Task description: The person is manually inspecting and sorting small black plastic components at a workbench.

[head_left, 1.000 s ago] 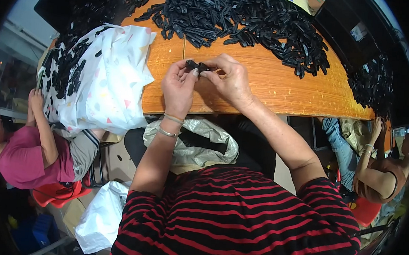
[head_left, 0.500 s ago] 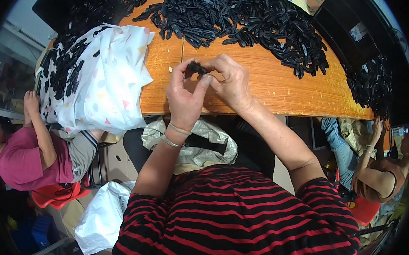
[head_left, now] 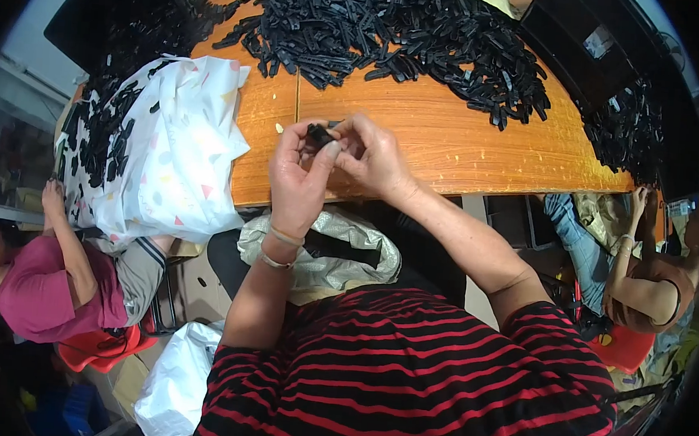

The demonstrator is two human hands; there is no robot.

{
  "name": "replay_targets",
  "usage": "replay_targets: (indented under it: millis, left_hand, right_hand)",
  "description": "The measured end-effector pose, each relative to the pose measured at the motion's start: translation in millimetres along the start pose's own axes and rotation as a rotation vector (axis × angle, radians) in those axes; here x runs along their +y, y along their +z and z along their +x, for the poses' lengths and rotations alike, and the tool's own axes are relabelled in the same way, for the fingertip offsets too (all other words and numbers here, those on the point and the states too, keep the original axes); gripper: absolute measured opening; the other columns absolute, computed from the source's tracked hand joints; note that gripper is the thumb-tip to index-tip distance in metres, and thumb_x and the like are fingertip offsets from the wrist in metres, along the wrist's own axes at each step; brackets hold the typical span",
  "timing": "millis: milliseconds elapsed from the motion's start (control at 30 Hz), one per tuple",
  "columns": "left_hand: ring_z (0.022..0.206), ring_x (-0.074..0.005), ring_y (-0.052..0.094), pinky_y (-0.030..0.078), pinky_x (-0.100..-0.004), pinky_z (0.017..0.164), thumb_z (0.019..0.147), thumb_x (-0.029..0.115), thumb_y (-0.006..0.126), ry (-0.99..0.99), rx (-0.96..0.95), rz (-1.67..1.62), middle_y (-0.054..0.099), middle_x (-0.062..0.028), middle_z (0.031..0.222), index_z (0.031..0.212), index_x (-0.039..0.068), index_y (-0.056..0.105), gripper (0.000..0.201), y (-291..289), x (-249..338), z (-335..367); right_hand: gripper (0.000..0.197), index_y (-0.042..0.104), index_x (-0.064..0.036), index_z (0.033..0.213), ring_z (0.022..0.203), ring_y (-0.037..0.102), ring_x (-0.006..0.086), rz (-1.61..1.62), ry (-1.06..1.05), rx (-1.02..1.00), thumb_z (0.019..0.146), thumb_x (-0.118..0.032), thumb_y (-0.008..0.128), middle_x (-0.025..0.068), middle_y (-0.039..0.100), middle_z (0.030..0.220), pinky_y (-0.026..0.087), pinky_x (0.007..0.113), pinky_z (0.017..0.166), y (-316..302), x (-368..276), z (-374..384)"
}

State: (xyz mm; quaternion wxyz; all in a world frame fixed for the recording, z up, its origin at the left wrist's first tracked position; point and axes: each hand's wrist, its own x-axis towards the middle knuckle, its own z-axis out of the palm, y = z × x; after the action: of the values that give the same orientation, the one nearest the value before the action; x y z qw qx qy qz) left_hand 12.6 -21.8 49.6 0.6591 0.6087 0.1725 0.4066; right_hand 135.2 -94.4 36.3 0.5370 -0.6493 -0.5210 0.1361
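At far left, a co-worker in a maroon shirt [head_left: 61, 291] sits on a red seat [head_left: 85, 353]. Beside them, a white plastic sheet with coloured shapes [head_left: 180, 149] drapes over the edge of an orange-brown wooden table [head_left: 452, 144], loose black pieces [head_left: 100, 132] scattered across its left part. Next comes the wearer's left hand [head_left: 300, 174], raised over the table's near edge, its thumb and fingers pinched around a small black part [head_left: 320, 135]. Below, an open pale woven sack [head_left: 321, 274] lies at the wearer's lap. The right hand [head_left: 378, 157] meets the left just beside the part, thumb and forefinger bent close together; whether they grip it, I cannot tell. Beyond both hands spreads a broad heap of black parts [head_left: 314, 25]. Farther right stands a large black panel [head_left: 568, 47], and at far right sits a co-worker in a brown top [head_left: 644, 299].
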Motion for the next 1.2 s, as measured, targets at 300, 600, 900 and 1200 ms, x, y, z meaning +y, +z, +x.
replay_targets:
  millis: [300, 600, 900, 1200]
  left_hand:
    - [0.064, -0.0065, 0.056, 0.045, -0.0226, 0.059, 0.086, 0.011, 0.066, -0.341, -0.317, 0.399, 0.061, -0.0009, 0.069, 0.089, -0.002, 0.063, 0.014, -57, 4, -51]
    - [0.086, -0.0256, 0.061, 0.049, -0.0333, 0.076, 0.08, 0.007, 0.068, 0.425, -0.152, 1.129, 0.063, -0.0102, 0.09, 0.101, 0.001, 0.064, 0.021, -33, -20, 36]
    - [0.082, -0.0274, 0.061, 0.05, -0.0344, 0.074, 0.077, 0.005, 0.07, 0.308, -0.186, 1.18, 0.062, -0.0104, 0.088, 0.098, 0.004, 0.063, 0.022, -38, -50, 57]
    - [0.076, -0.0114, 0.062, 0.053, -0.021, 0.072, 0.082, -0.005, 0.065, -0.168, -0.132, 0.121, 0.064, -0.0049, 0.092, 0.109, -0.004, 0.059, 0.027, -28, -32, 44]
  right_hand:
    - [0.025, 0.067, -0.003, 0.09, 0.069, 0.061, 0.0125, 0.061, 0.051, -0.572, 0.078, -0.023, 0.078, 0.0038, 0.065, 0.077, 0.049, 0.029, 0.064, -26, 0, -4]
    - [0.02, 0.068, -0.0047, 0.093, 0.093, 0.059, 0.0321, -0.844, -0.155, -0.025, 0.076, -0.015, 0.068, 0.0137, 0.06, 0.094, 0.05, 0.042, 0.077, -65, 99, 90]
    - [0.02, 0.064, -0.0022, 0.096, 0.094, 0.061, 0.0331, -0.838, -0.124, -0.146, 0.081, -0.015, 0.068, 0.0145, 0.063, 0.097, 0.05, 0.041, 0.077, -65, 82, 95]
    - [0.02, 0.062, -0.0019, 0.1, 0.077, 0.062, 0.035, -0.339, -0.337, -0.132, 0.082, -0.007, 0.066, 0.0162, 0.06, 0.085, 0.05, 0.041, 0.066, -28, -3, 38]
